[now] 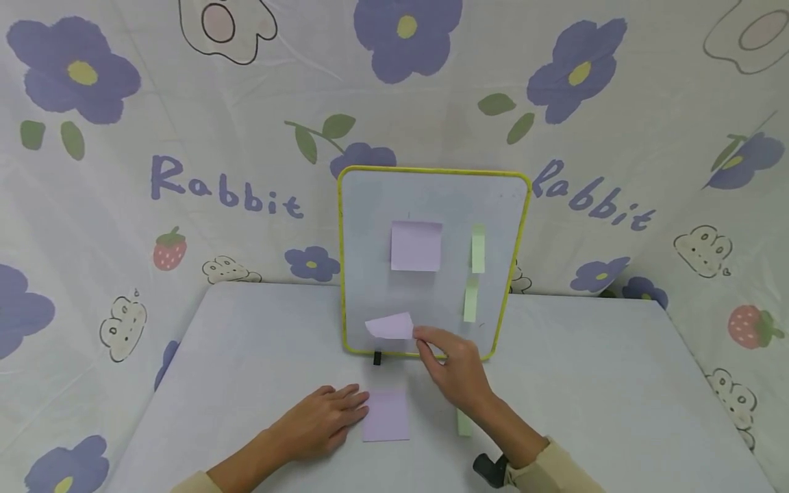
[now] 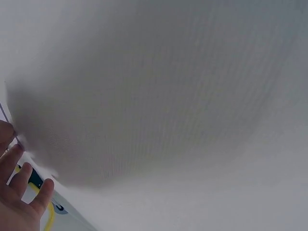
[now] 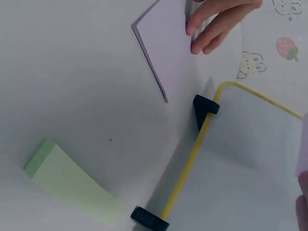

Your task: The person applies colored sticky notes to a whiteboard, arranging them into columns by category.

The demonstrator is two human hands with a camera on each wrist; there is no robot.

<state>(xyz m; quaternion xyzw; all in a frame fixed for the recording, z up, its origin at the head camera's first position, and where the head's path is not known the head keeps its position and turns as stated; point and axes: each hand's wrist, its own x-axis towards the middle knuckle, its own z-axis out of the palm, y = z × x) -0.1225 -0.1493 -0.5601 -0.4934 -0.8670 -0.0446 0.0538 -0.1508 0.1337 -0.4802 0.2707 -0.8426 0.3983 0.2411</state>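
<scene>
My right hand [image 1: 456,366] pinches a single purple sticky note [image 1: 390,326] by its right edge, between thumb and index finger. The note bends a little in front of the lower part of a yellow-framed whiteboard [image 1: 370,212]. On the table, a pad of purple sticky notes [image 1: 387,416] lies flat. My left hand [image 1: 320,421] rests beside it, relaxed fingertips touching its left edge. Another purple sticky note [image 1: 416,246] is stuck on the board. In the right wrist view the pad [image 3: 166,45] shows its thickness, and the held note is only partly visible at the right edge.
Two green sticky strips [image 1: 478,250] hang one above the other on the board's right side. A pad of green strips [image 3: 72,183] lies on the table, partly hidden by my right arm in the head view. Black feet [image 1: 377,358] support the board. Behind hangs a flowered cloth [image 1: 246,137].
</scene>
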